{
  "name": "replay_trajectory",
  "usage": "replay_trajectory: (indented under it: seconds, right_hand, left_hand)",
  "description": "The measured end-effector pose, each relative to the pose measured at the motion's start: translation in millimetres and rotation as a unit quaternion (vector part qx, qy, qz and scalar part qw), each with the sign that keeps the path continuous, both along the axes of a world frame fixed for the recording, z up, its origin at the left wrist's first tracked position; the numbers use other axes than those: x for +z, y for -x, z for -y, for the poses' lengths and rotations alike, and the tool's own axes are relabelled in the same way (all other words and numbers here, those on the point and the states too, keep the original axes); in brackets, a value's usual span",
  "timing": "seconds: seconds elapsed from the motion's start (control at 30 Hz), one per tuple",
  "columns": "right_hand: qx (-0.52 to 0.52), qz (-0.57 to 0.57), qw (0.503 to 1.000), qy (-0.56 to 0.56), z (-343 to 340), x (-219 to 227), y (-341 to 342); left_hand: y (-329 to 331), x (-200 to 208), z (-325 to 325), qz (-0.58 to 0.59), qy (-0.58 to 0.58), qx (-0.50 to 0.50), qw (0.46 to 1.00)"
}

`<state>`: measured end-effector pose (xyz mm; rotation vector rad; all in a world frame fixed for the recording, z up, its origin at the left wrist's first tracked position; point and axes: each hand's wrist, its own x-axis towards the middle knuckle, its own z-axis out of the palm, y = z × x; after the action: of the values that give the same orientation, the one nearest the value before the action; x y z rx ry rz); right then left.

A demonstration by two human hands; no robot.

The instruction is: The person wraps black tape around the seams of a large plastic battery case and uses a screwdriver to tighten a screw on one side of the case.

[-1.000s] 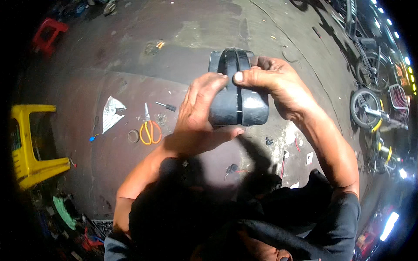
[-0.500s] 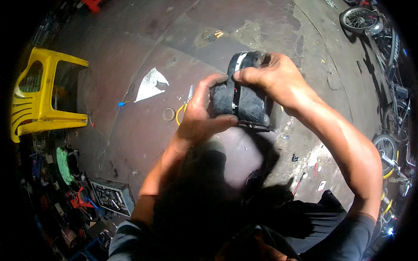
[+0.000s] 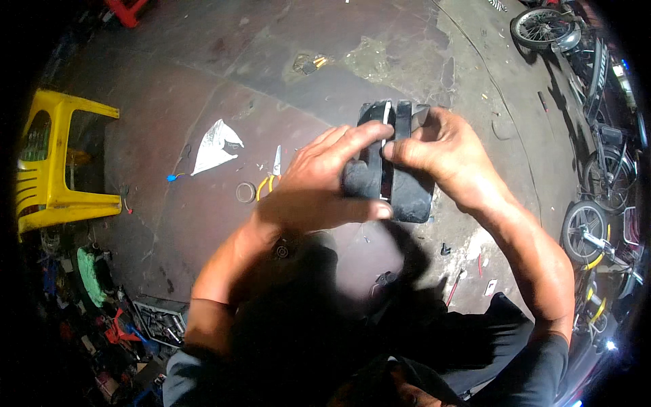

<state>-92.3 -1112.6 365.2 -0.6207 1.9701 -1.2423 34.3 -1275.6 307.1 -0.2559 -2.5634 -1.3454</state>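
Between my hands is a black plastic housing (image 3: 415, 183) in two parts, with a narrow gap running along its middle and a thin white strip near the gap's far end. My left hand (image 3: 319, 173) grips the left part, with its thumb at the near end and its fingers across the far side. On the right part, my right hand (image 3: 441, 152) holds the far end, its thumb pressed close to the gap. The inside of the housing is mostly dark, and I cannot make out what it contains.
Left of my hands lie yellow-handled scissors (image 3: 275, 169), a tape roll (image 3: 245, 192) and a torn white sheet (image 3: 215, 149). A yellow plastic chair (image 3: 57, 207) stands at the left, above a metal tray (image 3: 159, 319) of parts. Motorbikes (image 3: 586, 230) line the right side.
The gap between the housing's two parts has widened. My left fingers have moved onto its far edge, and the housing has turned slightly. The whole view has shifted a little.
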Motion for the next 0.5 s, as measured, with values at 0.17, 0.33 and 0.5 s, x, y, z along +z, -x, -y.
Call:
replay_trajectory:
  seconds: [0.17,0.33,0.5]
  right_hand:
    - [-0.014,-0.004,1.000,-0.006,-2,-1,-4]
    - [-0.008,-0.039,0.999,-0.038,5,0,-10]
    - [0.019,-0.025,0.998,-0.049,1,10,-3]
  left_hand:
    - [-2,10,-11,0.073,-0.076,0.054,0.993]
    - [-3,9,-21,0.128,-0.183,0.100,0.970]
    - [6,17,-34,0.125,-0.196,0.141,0.962]
